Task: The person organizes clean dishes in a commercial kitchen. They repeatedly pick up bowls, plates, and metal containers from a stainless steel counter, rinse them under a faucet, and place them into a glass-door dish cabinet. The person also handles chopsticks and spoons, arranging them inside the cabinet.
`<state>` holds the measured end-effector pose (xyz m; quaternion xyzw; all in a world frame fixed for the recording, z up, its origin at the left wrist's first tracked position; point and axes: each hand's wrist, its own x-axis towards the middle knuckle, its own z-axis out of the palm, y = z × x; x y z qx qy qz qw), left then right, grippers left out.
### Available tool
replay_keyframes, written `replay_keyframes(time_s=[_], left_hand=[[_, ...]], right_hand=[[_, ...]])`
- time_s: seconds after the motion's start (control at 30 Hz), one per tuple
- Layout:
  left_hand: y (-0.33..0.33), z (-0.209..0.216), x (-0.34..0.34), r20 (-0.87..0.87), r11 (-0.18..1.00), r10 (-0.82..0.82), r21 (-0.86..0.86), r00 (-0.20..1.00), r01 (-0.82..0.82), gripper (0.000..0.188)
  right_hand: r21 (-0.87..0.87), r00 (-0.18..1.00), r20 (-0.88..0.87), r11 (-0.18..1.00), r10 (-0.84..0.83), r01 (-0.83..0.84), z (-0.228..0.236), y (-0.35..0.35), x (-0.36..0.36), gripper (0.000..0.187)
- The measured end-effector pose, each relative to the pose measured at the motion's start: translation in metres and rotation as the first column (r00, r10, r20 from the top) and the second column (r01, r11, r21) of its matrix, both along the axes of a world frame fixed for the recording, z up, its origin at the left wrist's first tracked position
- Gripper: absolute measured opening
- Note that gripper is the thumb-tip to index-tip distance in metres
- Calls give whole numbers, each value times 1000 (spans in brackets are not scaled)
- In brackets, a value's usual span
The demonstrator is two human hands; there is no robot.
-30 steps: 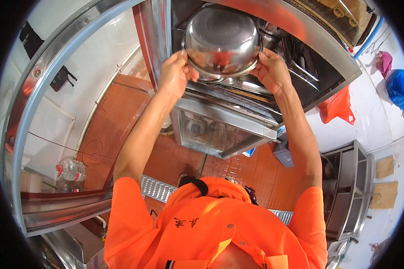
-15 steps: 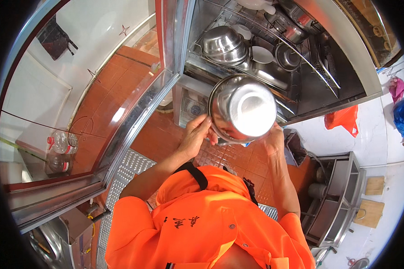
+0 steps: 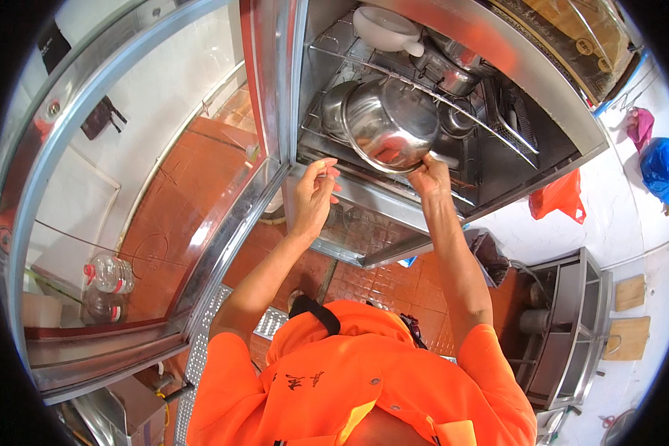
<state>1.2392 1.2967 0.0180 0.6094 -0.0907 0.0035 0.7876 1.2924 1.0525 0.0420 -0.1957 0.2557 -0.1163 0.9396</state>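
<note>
An upside-down stainless steel basin (image 3: 390, 126) is inside the cabinet, over the wire rack (image 3: 327, 50) and among the other metal dishes. My right hand (image 3: 430, 178) grips the near right part of its rim. My left hand (image 3: 316, 195) is apart from the basin, just outside the cabinet opening, its fingers loosely bent with nothing in them. Another steel bowl (image 3: 334, 110) shows partly behind the basin's left side. Farther in are a white handled bowl (image 3: 385, 28) and steel pots (image 3: 450, 70). Whether the basin's far rim rests on anything is hidden.
To the left, a glass cabinet door (image 3: 178, 223) stands swung out. A lower glass door (image 3: 372, 230) lies below the opening. A red plastic bag (image 3: 560, 197) hangs at the right, above a metal shelf unit (image 3: 557, 327). Plastic bottles (image 3: 111, 275) show through the left door.
The basin has moved up and away from me into the cabinet. My left hand has let go of its rim, while my right hand has stayed on it.
</note>
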Motion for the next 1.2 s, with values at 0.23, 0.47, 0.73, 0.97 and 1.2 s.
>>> replay_keyframes(time_s=[0.23, 0.47, 0.73, 0.97, 1.2], left_hand=[[-4, -10, 25, 90, 992, 97, 69, 991, -103, 29], [-4, 17, 29, 457, 843, 197, 373, 867, -388, 36], [-41, 54, 89, 781, 524, -261, 608, 567, -596, 64], [-70, 53, 111, 686, 181, -330, 720, 648, -670, 73], [-78, 46, 114, 731, 204, -406, 658, 548, -725, 62]], right_hand=[[32, 999, 51, 999, 14, -16, -2, 15, 44, 15], [-188, 989, 75, 972, -126, 138, 4, 81, 94, 8], [-955, 982, -168, 261, -90, -139, 22, 69, 79, 27], [-944, 981, -192, -268, -23, -191, 22, 25, 48, 28], [-940, 941, -316, -96, -121, -328, -23, -95, 33, 26]])
